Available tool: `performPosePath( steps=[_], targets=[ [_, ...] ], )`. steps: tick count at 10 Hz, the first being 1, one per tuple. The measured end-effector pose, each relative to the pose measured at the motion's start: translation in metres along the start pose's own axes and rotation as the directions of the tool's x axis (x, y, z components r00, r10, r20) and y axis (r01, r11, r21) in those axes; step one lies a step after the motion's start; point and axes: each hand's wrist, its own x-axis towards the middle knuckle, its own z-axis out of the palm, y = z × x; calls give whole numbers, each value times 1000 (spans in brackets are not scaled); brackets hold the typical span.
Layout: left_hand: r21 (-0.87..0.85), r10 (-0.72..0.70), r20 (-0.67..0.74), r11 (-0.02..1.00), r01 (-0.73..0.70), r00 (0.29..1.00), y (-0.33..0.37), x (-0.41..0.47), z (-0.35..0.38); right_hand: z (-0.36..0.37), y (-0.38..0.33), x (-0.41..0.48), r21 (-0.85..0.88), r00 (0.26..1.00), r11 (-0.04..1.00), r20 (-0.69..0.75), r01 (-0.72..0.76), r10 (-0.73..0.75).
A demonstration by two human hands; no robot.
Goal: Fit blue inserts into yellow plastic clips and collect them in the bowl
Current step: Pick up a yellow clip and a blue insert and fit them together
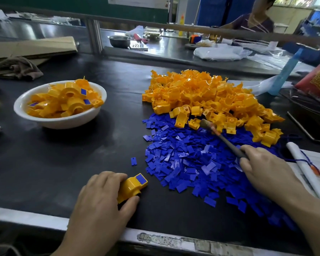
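— What is being carried by the dark counter [81, 163]?

— A broad pile of yellow clips [207, 95] is being carried at the far right. A spread of blue inserts [183, 163] is being shown just in front of it, with the two heaps touching.

— And the bowl?

— The white bowl [63, 122] is being kept well apart at the left, and it is being filled with clips, some with blue inserts showing.

— How are the hands being used?

— The right hand [262, 169] is being curled round a thin stick-like tool [227, 142], whose rounded head is being rested at the edge of the yellow pile. The left hand [100, 204] is being closed on a fitted clip [132, 185] at the near edge of the counter, with its blue insert facing up.

— Anything smaller?

— A lone insert [133, 161] is being left flat just beyond that clip.
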Motion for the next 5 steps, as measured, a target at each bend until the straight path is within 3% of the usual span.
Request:
performPosePath(
  steps=[2, 3, 4, 5],
  targets=[
    [41, 56, -27, 998, -55, 998, 4, 9, 6, -29, -28, -46, 478, 999, 878, 44, -16, -6],
    [46, 76, -54, 996, -74, 996, 3, 12, 8, -29, -49, -77, 629, 983, 777, 131, 21, -132],
    [49, 110, -88, 993, -106, 990, 3, 11, 9, -20, -62, -97, 513, 947, 837, 130, 189, -294],
    [55, 118, -88, 992, -113, 989, 3, 11, 8, -25, -75, -104, 460, 927, 867, 208, 190, -314]
  ],
)
